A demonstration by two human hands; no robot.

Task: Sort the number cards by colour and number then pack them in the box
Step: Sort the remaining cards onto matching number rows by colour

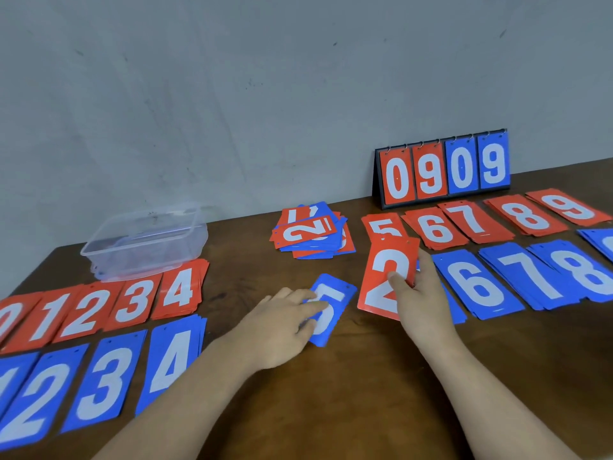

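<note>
Dark wooden table [365,376] — red and blue card stacks [179,290], clear box [146,240], mixed pile [311,234], flip scoreboard [444,167]

A grey wall [298,94] stands well behind the left hand [282,327] and the right hand [421,293]. It is plain, with little dark marks and scratches here and there. The surface [365,393] under both hands is dark brown wood, a bit shiny. It runs back from the hands and meets the wall. The light is soft and even.

Red [389,277] and blue cards [331,307], white numerals
</note>
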